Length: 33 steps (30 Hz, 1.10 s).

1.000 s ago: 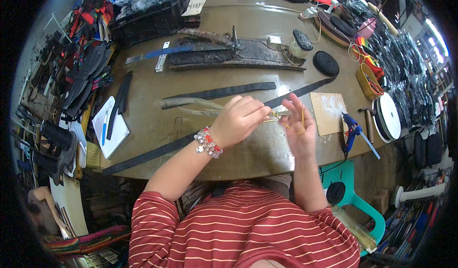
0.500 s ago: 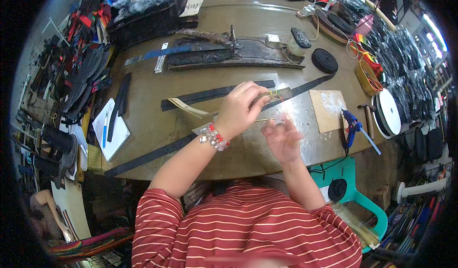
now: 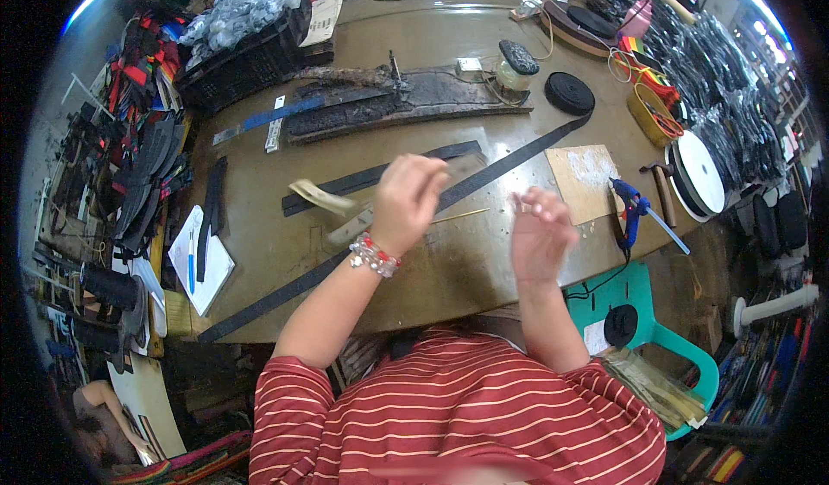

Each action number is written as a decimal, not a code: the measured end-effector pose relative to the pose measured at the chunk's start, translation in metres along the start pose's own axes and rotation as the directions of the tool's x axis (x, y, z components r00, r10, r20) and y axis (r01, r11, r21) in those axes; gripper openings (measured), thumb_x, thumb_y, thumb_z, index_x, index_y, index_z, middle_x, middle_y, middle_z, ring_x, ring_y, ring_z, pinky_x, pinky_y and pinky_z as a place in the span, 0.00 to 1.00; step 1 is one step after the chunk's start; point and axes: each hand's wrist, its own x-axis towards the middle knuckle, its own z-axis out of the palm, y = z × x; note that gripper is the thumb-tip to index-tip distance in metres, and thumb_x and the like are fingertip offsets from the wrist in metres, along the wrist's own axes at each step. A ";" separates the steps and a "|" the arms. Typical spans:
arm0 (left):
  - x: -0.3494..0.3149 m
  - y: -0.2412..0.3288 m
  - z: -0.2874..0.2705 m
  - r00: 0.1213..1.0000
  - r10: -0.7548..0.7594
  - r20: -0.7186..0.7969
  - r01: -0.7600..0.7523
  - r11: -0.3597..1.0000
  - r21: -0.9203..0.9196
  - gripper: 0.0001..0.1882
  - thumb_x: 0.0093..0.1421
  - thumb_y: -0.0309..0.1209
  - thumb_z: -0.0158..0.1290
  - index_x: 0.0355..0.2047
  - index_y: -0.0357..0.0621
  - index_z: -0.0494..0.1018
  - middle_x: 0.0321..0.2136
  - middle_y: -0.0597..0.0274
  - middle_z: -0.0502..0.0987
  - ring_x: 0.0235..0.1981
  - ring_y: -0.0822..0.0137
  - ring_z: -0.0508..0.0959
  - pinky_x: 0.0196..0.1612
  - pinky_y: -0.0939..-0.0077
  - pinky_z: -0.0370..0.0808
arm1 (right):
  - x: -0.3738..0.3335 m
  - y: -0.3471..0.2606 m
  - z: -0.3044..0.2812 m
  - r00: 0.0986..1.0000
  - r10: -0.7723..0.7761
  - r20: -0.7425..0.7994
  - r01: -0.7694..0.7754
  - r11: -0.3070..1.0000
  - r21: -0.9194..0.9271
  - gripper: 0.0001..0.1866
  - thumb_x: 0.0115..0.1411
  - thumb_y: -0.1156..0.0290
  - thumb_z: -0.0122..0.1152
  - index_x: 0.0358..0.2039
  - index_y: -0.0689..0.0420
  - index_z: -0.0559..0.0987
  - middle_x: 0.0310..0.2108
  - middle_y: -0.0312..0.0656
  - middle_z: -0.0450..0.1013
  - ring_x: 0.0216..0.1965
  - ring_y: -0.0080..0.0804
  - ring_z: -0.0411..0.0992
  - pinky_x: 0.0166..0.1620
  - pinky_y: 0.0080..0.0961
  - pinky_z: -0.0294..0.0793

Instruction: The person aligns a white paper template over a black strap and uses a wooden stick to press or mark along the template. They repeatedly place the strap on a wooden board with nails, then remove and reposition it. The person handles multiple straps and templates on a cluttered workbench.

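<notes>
My left hand (image 3: 409, 200), with a beaded bracelet at the wrist, is closed above the table. A pale, partly see-through strip (image 3: 467, 169) shows blurred on both sides of it and looks gripped, though the fingers hide the hold. Left of the hand a curled beige strip (image 3: 321, 198) sticks up. My right hand (image 3: 542, 233) is raised to the right, its fingers loosely curled and apart, with nothing visible in them. Between the hands a thin stick (image 3: 459, 216) lies on the table. A long black strap (image 3: 509, 155) runs diagonally under the left hand from its roll (image 3: 570, 94).
To the right lie a tan board (image 3: 577, 178) with white residue, a blue glue gun (image 3: 635, 210), a hammer (image 3: 663, 193) and a white spool (image 3: 698, 188). A dark wooden board (image 3: 466, 101) and jar (image 3: 515, 72) stand behind. White paper (image 3: 216, 265) lies left; a green chair (image 3: 643, 295) stands below the edge.
My left hand has drawn slightly left, and the pale strip has shifted with it. My right hand has moved right, away from the left hand. The whole view has turned a little.
</notes>
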 end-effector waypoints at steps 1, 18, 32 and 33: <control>-0.001 -0.002 -0.001 0.995 -0.100 -0.013 0.100 0.995 -0.013 0.06 0.54 0.27 0.56 0.32 0.41 0.74 0.28 0.57 0.75 0.30 0.57 0.74 0.35 0.66 0.70 | 0.005 -0.006 0.002 0.993 -0.074 0.095 0.090 0.980 -0.176 0.20 0.50 0.49 0.64 0.30 0.54 0.79 0.36 0.35 0.73 0.40 0.31 0.69 0.48 0.36 0.67; -0.015 -0.009 -0.002 0.942 0.108 0.318 -0.199 0.943 0.267 0.07 0.58 0.25 0.52 0.37 0.38 0.74 0.34 0.55 0.75 0.36 0.56 0.74 0.41 0.65 0.69 | -0.068 -0.077 0.003 0.940 0.334 -0.071 -0.324 0.810 -0.489 0.09 0.59 0.68 0.57 0.32 0.61 0.78 0.29 0.40 0.75 0.30 0.25 0.72 0.36 0.23 0.70; 0.008 0.177 -0.290 0.986 0.047 0.159 -0.162 0.066 0.985 0.13 0.65 0.28 0.44 0.45 0.35 0.72 0.45 0.48 0.74 0.46 0.59 0.75 0.51 0.68 0.69 | 0.020 -0.178 0.126 0.689 -0.146 0.710 -0.389 0.752 0.532 0.18 0.63 0.72 0.48 0.14 0.57 0.70 0.12 0.32 0.59 0.12 0.22 0.57 0.52 0.50 0.72; -0.008 0.195 -0.295 0.992 -0.013 0.125 -0.117 0.267 0.957 0.11 0.64 0.30 0.46 0.40 0.36 0.73 0.41 0.52 0.74 0.43 0.60 0.74 0.47 0.66 0.69 | 0.021 -0.173 0.127 0.675 -0.128 0.727 -0.469 0.686 0.556 0.19 0.63 0.72 0.48 0.14 0.57 0.69 0.12 0.32 0.59 0.12 0.22 0.57 0.52 0.51 0.71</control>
